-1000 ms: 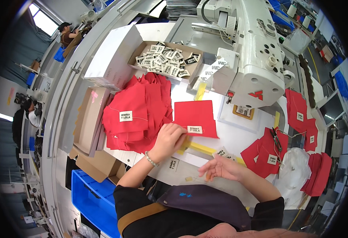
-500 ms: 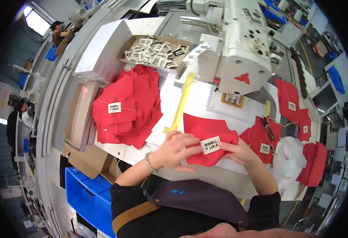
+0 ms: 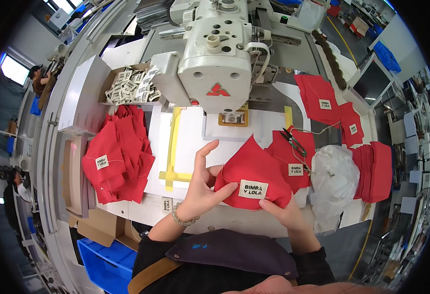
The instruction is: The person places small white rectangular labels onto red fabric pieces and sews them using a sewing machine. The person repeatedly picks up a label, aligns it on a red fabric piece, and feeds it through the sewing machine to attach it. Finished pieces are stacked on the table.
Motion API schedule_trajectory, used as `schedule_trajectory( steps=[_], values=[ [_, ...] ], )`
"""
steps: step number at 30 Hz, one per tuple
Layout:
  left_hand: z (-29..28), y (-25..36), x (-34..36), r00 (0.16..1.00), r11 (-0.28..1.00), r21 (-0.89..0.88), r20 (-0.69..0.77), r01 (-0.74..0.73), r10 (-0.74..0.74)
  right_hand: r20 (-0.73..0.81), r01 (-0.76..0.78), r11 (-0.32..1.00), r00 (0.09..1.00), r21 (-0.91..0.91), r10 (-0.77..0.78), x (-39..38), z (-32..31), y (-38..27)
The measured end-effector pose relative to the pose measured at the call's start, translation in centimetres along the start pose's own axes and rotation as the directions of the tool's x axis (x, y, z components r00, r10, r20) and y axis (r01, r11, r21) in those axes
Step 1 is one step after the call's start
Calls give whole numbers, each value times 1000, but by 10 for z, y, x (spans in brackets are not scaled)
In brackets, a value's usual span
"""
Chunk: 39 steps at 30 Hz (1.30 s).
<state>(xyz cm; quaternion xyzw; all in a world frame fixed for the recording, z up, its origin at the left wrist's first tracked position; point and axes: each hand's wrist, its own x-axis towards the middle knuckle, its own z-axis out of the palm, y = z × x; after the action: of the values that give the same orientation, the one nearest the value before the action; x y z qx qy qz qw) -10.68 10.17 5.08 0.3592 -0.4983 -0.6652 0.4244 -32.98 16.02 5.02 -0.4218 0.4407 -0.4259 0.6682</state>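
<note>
A red fabric piece (image 3: 244, 164) with a cream printed label (image 3: 253, 189) hangs in front of me over the near side of the table. My right hand (image 3: 286, 213) grips its lower right edge, thumb on the front just below the label. At its left edge, my left hand (image 3: 202, 188) pinches the cloth, thumb beside the label and index finger raised. A loose thread shows near that thumb. Beyond the cloth is the sewing machine (image 3: 215, 73), its head over a small framed plate (image 3: 233, 117). One loose label (image 3: 166, 205) lies left of my left wrist.
Left stand a heap of red labelled pieces (image 3: 119, 157), a box of loose labels (image 3: 165, 100) and a white box (image 3: 85, 95). Right are thread snips (image 3: 294, 142) on red cloth, a clear plastic bag (image 3: 333, 176) and stacked red pieces (image 3: 381, 171). A blue crate (image 3: 107, 255) sits lower left.
My left hand, spread in front of the cloth before, now pinches its left edge with the index finger up. The cloth has turned slightly in my right hand. The whole view has shifted.
</note>
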Motion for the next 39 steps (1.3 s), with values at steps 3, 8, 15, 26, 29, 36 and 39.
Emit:
schedule_trajectory(
  steps=[3, 8, 15, 26, 29, 36, 39],
  values=[
    [7, 5, 7, 999, 1000, -29, -43, -7, 5, 34, -5, 999, 999, 39, 3, -2, -16, 9],
    [10, 0, 14, 998, 998, -52, -53, 43, -46, 35, -23, 996, 999, 87, 20, -2, -24, 6],
    [10, -3, 23, 997, 997, -52, -42, 56, -58, 31, -28, 981, 999, 190, 23, 4, -29, 5],
    [11, 2, 33, 998, 997, -70, -45, 36, -39, 61, -109, 948, 994, 298, 95, 13, -32, 2],
    [10, 2, 34, 998, 997, -63, -43, 39, -42, 83, -119, 939, 992, 322, 97, 17, -31, -2],
    [10, 1, 34, 999, 998, -61, -47, 23, -26, 67, -92, 949, 995, 300, 76, 18, -32, -2],
    [9, 0, 32, 999, 998, -61, -17, 29, -30, 52, -35, 983, 998, 180, 26, 20, -31, -4]
  ],
)
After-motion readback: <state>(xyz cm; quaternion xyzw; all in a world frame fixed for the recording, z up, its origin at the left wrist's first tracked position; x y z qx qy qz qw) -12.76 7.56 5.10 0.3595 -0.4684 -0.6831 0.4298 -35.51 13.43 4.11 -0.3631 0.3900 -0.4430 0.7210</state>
